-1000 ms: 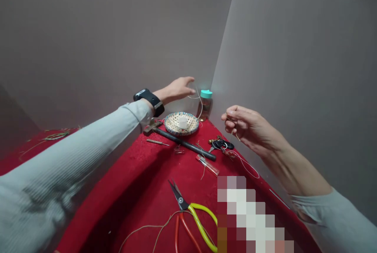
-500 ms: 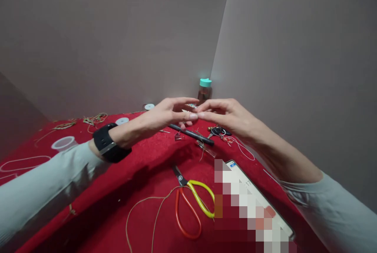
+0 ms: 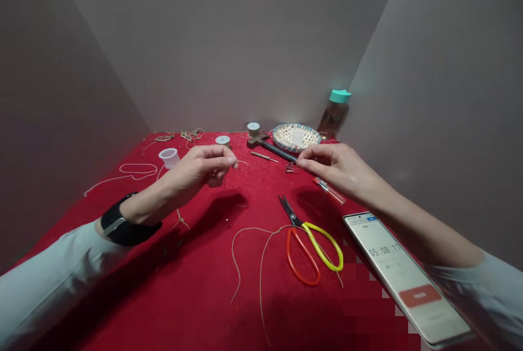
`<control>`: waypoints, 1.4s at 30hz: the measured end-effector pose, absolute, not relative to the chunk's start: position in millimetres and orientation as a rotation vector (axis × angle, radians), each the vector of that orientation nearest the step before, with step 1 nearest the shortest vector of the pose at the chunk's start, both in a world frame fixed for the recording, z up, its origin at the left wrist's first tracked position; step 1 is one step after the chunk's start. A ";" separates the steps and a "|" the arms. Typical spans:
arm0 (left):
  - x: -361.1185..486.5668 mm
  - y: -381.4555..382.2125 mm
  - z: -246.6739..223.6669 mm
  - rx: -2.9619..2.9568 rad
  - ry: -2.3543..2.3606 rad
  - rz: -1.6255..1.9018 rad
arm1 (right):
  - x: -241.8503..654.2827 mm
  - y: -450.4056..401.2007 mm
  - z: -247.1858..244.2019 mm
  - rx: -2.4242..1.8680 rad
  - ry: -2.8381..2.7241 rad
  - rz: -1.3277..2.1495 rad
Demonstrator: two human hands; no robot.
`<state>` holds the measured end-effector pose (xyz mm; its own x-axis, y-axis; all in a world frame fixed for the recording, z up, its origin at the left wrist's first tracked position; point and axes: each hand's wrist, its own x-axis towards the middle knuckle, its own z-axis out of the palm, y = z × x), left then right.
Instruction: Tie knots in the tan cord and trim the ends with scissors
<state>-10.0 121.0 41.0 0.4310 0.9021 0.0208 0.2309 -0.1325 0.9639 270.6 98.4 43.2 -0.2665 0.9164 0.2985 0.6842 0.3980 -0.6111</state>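
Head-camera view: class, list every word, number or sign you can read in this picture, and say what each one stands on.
"05:08:17": large digits on the phone screen.
The red button on that screen: its label is too blurred to read.
The small print at the top of the screen: too small to read.

Left hand point(image 3: 202, 167) and right hand point(image 3: 333, 164) well apart, each pinched closed between thumb and forefinger.
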 end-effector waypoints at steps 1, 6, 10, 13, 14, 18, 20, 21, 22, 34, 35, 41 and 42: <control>-15.5 121.9 36.4 1.625 1.039 0.807 | 269.7 98.1 39.7 -1.377 -2.075 0.450; -25.7 125.2 23.2 1.671 1.113 0.816 | 259.3 72.6 22.9 -1.327 -2.430 0.436; -6.4 131.9 27.4 1.807 1.099 0.814 | 241.2 49.5 -1.8 -1.301 -2.629 0.475; 16.5 144.4 32.5 1.935 1.069 0.756 | 232.0 43.9 -17.2 -1.351 -2.621 0.510; 22.1 148.6 33.4 1.968 1.065 0.712 | 231.3 43.5 -18.8 -1.367 -2.596 0.532; 24.9 151.6 33.2 2.003 1.128 0.664 | 239.5 43.4 -4.9 -1.367 -2.418 0.728; 18.9 140.7 32.7 1.960 1.122 0.654 | 244.5 42.6 8.7 -1.331 -2.295 0.880; 16.3 132.5 32.7 1.926 1.098 0.635 | 245.6 42.0 15.4 -1.303 -2.233 0.959; 14.5 122.8 33.1 1.884 1.062 0.609 | 245.5 41.2 21.5 -1.271 -2.173 1.032; 4.3 45.1 40.7 1.385 0.852 0.671 | 236.2 21.5 55.4 -1.118 -1.920 1.228; 1.2 44.2 41.1 1.362 0.863 0.706 | 238.4 19.0 55.4 -1.108 -1.921 1.255; -0.1 39.7 36.2 1.310 0.948 0.806 | 234.6 10.9 51.2 -0.920 -1.797 1.462; 1.4 39.1 35.2 1.321 0.960 0.810 | 232.4 10.9 50.8 -0.886 -1.751 1.474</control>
